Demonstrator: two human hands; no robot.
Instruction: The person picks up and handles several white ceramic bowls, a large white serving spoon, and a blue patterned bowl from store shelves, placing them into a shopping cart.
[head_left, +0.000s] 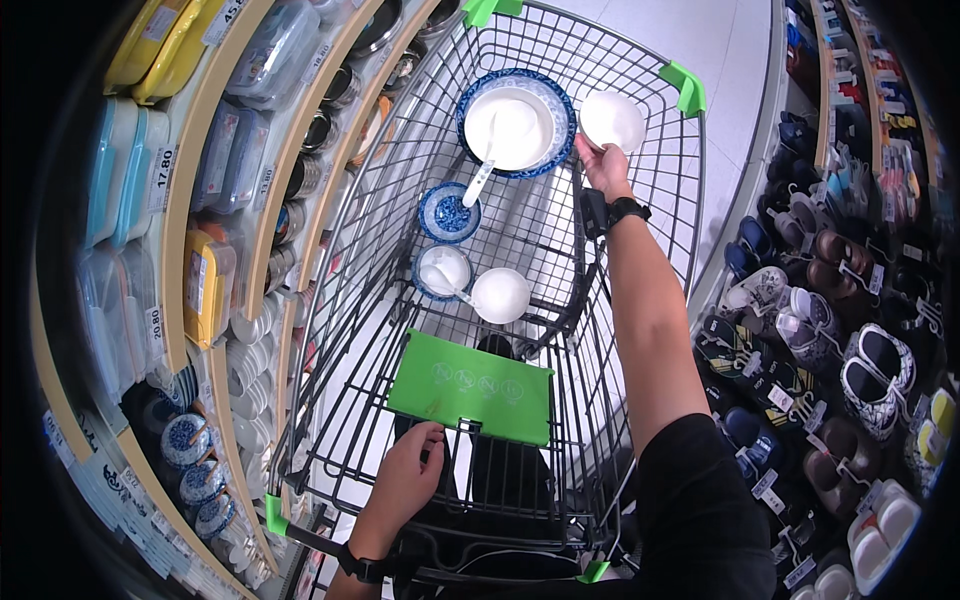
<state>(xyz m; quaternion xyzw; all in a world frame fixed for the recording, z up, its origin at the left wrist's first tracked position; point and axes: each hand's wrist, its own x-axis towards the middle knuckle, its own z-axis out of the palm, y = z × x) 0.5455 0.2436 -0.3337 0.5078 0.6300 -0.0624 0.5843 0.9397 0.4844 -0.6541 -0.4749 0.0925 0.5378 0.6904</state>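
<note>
My right hand (604, 168) grips a plain white bowl (612, 120) by its near rim, inside the far right part of a wire shopping cart (536, 225). To its left, a large blue-rimmed bowl (559, 142) holds a white bowl (480, 124) with a white spoon (478, 184) resting across its edge. Nearer stand a small blue patterned bowl (450, 213), another blue-rimmed bowl (418, 281) with a white bowl and spoon (437, 277) in it, and a small white bowl (501, 295). My left hand (411, 466), loosely curled and holding nothing, hovers by the green flap (471, 386).
Shelves on the left carry plastic food containers (274, 56), metal tins (321, 131) and stacked patterned bowls (187, 441). Slippers and shoes (806, 322) hang along the right. Green corner guards (684, 86) cap the cart's rim, and tiled floor (739, 67) lies beyond.
</note>
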